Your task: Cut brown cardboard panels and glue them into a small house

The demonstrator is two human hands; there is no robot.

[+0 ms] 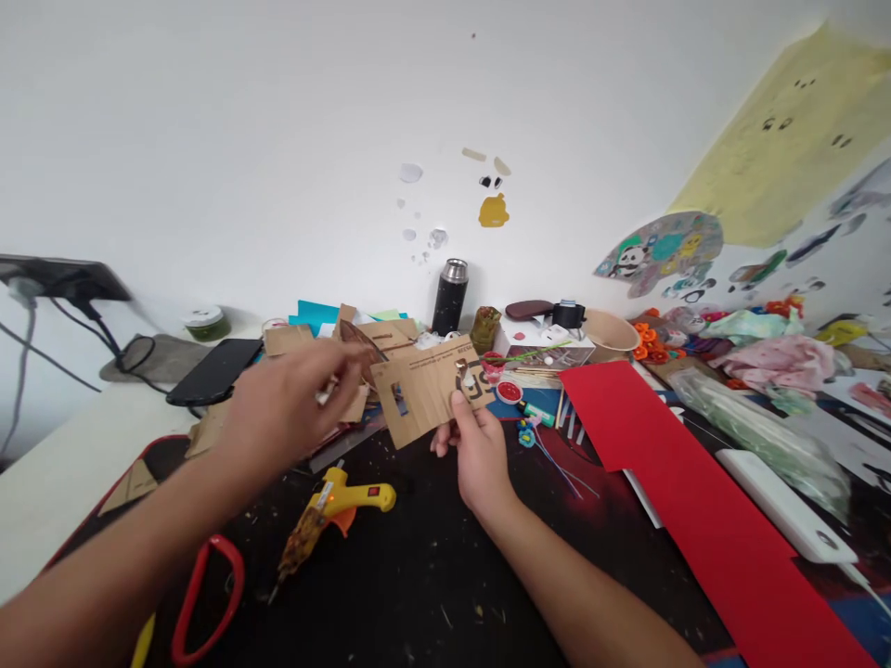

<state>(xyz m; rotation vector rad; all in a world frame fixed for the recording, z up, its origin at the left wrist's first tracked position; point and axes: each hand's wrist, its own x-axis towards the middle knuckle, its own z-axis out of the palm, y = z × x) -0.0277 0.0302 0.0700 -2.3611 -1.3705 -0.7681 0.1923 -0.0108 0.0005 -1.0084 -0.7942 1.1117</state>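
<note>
My right hand (480, 455) is closed on the lower right edge of a flat piece of brown cardboard (432, 394), thumb in front. The cardboard has dark print and a small rectangular cutout near its left end. To its left, my left hand (292, 394) is raised and smeared by motion. Its fingers are bent toward the cardboard, and I cannot make out whether anything is between them. Below the hands, a yellow hot glue gun (334, 506) lies on the black table mat (418, 584). Red-handled scissors (209, 598) lie at the lower left, partly cut off by the frame.
A black bottle (450, 299) stands by the wall, with cardboard scraps (289, 340) to its left. A black phone (215, 373) lies at left. Red card (696, 492) and a white power strip (783, 506) cover the right side. Pipe cleaners (557, 459) lie right of centre.
</note>
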